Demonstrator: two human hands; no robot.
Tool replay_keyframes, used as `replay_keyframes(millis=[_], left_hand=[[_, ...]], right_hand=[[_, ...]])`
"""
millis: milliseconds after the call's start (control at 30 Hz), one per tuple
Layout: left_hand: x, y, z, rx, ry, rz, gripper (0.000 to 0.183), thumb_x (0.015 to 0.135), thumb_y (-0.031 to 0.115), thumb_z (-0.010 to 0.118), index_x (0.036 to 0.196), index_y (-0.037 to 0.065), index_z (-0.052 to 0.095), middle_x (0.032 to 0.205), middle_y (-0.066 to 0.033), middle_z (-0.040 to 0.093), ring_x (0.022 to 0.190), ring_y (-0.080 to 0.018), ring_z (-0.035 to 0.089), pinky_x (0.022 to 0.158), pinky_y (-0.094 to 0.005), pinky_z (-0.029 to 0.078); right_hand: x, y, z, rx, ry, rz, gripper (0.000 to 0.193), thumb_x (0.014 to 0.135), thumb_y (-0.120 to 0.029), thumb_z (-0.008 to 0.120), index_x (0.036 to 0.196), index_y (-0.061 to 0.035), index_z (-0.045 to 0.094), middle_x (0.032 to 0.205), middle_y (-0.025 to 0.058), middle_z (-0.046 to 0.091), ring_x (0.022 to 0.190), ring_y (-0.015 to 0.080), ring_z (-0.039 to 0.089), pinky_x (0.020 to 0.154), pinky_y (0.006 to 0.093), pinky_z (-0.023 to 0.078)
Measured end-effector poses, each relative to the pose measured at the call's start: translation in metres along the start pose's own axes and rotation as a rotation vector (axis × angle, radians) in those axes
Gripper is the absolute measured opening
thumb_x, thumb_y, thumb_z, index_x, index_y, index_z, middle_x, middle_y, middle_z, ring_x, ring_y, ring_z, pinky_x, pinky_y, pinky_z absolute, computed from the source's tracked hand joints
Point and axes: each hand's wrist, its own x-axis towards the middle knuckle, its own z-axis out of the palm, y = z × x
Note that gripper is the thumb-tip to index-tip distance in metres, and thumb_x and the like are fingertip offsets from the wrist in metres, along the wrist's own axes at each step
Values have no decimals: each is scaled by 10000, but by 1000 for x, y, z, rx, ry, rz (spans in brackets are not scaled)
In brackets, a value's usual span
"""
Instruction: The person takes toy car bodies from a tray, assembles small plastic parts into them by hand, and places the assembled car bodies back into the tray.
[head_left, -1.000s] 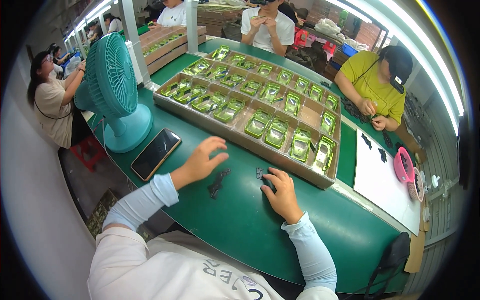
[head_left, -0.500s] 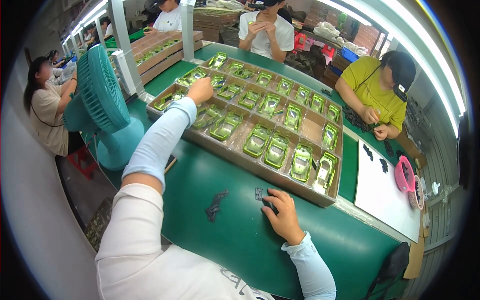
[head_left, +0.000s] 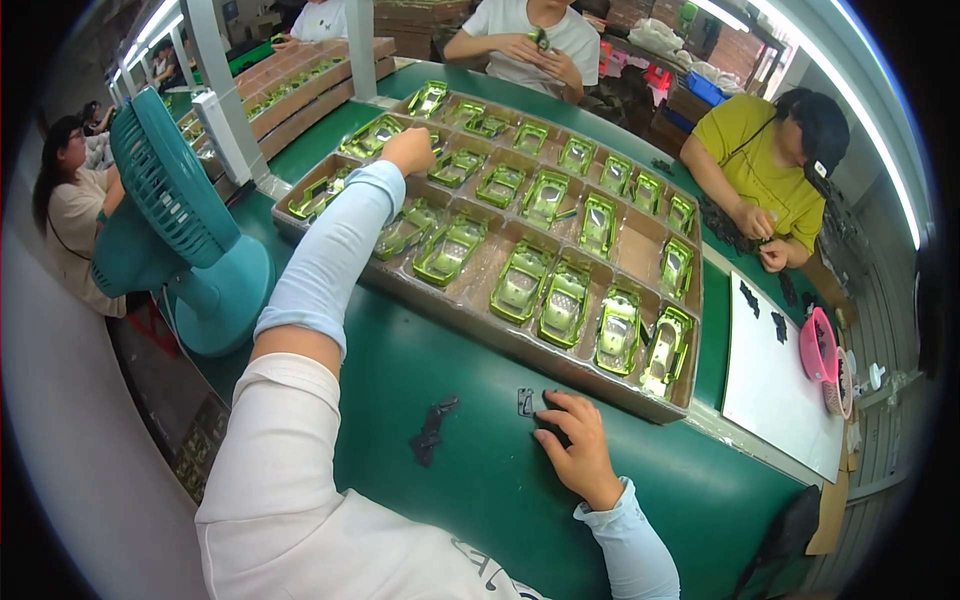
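My left hand [head_left: 408, 151] reaches over the left part of a divided cardboard tray [head_left: 455, 300]. Its fingers are curled down among bright green toy car bodies [head_left: 450, 250]; the fingertips and whatever they pinch are hidden. On the green table my right hand [head_left: 580, 445] rests with bent, spread fingers and nothing in its grasp. Just left of those fingertips lies a small flat black plastic part [head_left: 525, 402] with cut-outs. Farther left sits a small heap of black plastic pieces [head_left: 432, 430], touched by neither hand.
A teal fan [head_left: 190, 220] stands left of the tray. At right, a co-worker in yellow [head_left: 760, 180] handles black pieces beside a white board [head_left: 775, 385] and a pink basket [head_left: 818, 345]. Another person in white [head_left: 535, 45] sits across, holding a small object.
The whole view has shifted slightly. My left hand stays over the same area of the tray, and my right hand remains beside the black part. The person across has lowered their hands.
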Motion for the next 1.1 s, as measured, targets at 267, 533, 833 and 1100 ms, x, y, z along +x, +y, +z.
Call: replay_keyframes(millis=[267, 533, 833, 1100], left_hand=[[1, -36, 3, -130, -39, 22, 393, 729, 312, 637, 866, -55, 596, 902, -232, 598, 857, -357, 578, 744, -408, 459], [-2, -3, 6, 35, -26, -26, 369, 737, 298, 567, 938, -9, 601, 971, -205, 594, 915, -339, 572, 790, -394, 453], [10, 10, 16, 238, 240, 144, 301, 750, 283, 540, 887, 23, 607, 956, -157, 599, 867, -321, 576, 762, -397, 460], [-35, 159, 30, -369, -241, 602, 361, 756, 334, 579, 913, 10, 565, 917, -188, 591, 881, -347, 555, 768, -392, 433]], right_hand=[[0, -3, 0, 14, -5, 0, 227, 682, -70, 637, 900, -26, 592, 1087, 124, 539, 1027, 304, 481, 840, 385, 361], [0, 0, -1, 12, -12, 8, 221, 687, -72, 632, 899, -28, 588, 1087, 125, 536, 1034, 302, 476, 848, 389, 362], [-1, -6, -4, -14, -11, 3, 219, 690, -71, 630, 901, -32, 586, 1079, 125, 535, 1028, 300, 477, 849, 383, 362], [-3, -1, -2, 8, -12, 0, 221, 691, -71, 628, 904, -34, 585, 1081, 124, 533, 1032, 298, 474, 845, 382, 363]])
